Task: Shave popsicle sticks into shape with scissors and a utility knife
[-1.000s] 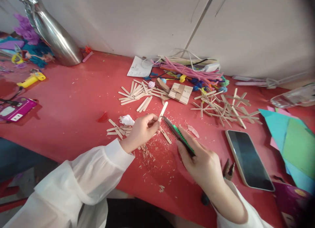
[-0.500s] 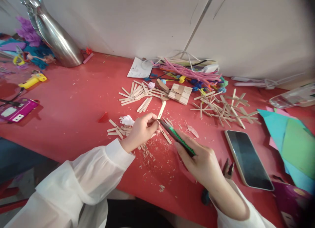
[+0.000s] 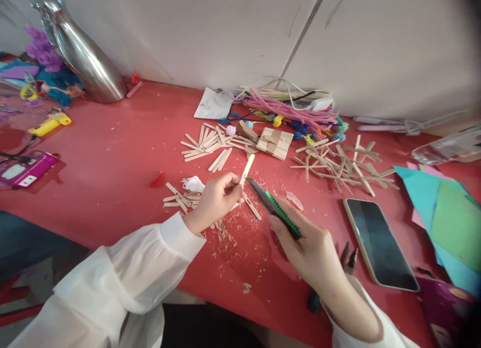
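Pinched between the thumb and fingers of my left hand (image 3: 221, 195) is a wooden craft stick (image 3: 248, 166), tilted up to the right, with a small dark slot or notch in it. My right hand (image 3: 306, 237) is wrapped round a green and black utility knife (image 3: 280, 212). Its blade points up and left, with the tip close beside the stick; whether it touches I cannot tell. Another notched craft stick (image 3: 252, 207) lies on the red table (image 3: 124, 162) below. Wood shavings (image 3: 227, 232) are scattered under my hands, and a pile of sticks (image 3: 180, 198) lies left of my left hand.
Behind are loose sticks (image 3: 208, 141), a bundled stick block (image 3: 275, 143) and pink pipe cleaners (image 3: 289, 110). Crossed sticks (image 3: 343, 162), a phone (image 3: 380, 243) and coloured paper (image 3: 454, 217) lie right. A steel jug (image 3: 90, 62) and yellow glue gun (image 3: 50, 123) are left. Pliers (image 3: 348, 257) lie beside my right wrist.
My right hand has drawn the knife slightly right, and the blade tip has shifted away from my left fingertips. More of the held stick and its slot shows. My left hand is nearly still.
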`<state>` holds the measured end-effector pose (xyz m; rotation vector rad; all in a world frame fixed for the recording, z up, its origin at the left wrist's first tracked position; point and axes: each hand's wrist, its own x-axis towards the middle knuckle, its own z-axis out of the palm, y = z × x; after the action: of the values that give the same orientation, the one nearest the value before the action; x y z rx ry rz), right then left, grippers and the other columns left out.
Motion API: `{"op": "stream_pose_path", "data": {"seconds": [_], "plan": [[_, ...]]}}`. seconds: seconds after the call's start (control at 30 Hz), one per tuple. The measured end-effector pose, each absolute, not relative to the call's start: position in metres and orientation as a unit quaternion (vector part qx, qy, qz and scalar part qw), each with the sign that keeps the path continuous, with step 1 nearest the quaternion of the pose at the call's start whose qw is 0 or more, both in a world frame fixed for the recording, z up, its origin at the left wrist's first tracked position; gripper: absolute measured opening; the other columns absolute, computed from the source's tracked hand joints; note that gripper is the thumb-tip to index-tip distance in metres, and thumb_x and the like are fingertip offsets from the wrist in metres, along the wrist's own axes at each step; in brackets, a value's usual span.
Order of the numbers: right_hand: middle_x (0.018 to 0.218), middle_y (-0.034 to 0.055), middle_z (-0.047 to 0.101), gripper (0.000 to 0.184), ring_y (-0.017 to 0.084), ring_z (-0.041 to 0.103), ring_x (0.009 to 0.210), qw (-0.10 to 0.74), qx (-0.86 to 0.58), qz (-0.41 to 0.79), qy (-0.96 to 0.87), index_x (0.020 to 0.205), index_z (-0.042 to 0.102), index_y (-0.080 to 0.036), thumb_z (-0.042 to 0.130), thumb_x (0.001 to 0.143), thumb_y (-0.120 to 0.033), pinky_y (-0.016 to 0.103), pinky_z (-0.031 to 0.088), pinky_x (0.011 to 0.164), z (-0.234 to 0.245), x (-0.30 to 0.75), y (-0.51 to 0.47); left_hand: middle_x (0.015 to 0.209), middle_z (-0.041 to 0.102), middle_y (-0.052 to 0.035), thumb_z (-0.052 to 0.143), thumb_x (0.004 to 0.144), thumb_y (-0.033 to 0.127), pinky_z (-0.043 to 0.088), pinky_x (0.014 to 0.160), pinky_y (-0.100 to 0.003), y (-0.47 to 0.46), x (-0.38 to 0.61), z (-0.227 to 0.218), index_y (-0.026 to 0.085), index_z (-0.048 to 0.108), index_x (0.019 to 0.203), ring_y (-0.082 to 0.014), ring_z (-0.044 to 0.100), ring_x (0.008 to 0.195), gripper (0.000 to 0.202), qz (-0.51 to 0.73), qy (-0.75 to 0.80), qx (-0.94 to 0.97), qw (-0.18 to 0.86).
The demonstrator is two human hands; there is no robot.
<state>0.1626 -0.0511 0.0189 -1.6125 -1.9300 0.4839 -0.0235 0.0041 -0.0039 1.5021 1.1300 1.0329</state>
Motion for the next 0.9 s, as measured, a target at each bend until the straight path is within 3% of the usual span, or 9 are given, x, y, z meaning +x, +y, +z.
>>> {"op": "stream_pose_path", "data": {"seconds": [0.23, 0.43, 0.9], "plan": [[0.046, -0.0048, 0.04, 0.043, 0.009, 0.037, 0.037, 0.278, -0.604, 0.228, -0.712, 0.118, 0.06, -0.015, 0.048, 0.083, -0.036, 0.019, 0.022, 0.027, 0.0222, 0.1623, -0.0533, 0.071, 0.062, -0.0022, 0.045, 0.087, 0.024, 0.049, 0.063, -0.025, 0.0024, -0.0251, -0.0049, 0.017, 0.05, 0.076, -0.0122, 0.061, 0.065, 0.014, 0.411, 0.471, 0.664, 0.409], [0.053, -0.005, 0.048, 0.045, 0.008, 0.039, 0.037, 0.283, -0.618, 0.338, -0.651, 0.12, 0.057, -0.017, 0.048, 0.083, -0.041, 0.02, 0.038, 0.034, 0.0235, 0.1619, -0.0512, 0.069, 0.061, -0.0021, 0.047, 0.086, 0.022, 0.048, 0.06, -0.025, 0.0024, -0.0253, -0.0065, 0.018, 0.05, 0.075, -0.0125, 0.06, 0.063, 0.012, 0.41, 0.479, 0.684, 0.366], [0.053, -0.0057, 0.048, 0.045, 0.007, 0.039, 0.036, 0.273, -0.622, 0.352, -0.644, 0.123, 0.054, -0.017, 0.048, 0.084, -0.04, 0.019, 0.036, 0.035, 0.0213, 0.1624, -0.0536, 0.064, 0.058, -0.0002, 0.043, 0.087, 0.022, 0.042, 0.054, -0.022, 0.0019, -0.0255, -0.0041, 0.018, 0.048, 0.075, -0.011, 0.055, 0.056, 0.014, 0.384, 0.483, 0.725, 0.306]]}}
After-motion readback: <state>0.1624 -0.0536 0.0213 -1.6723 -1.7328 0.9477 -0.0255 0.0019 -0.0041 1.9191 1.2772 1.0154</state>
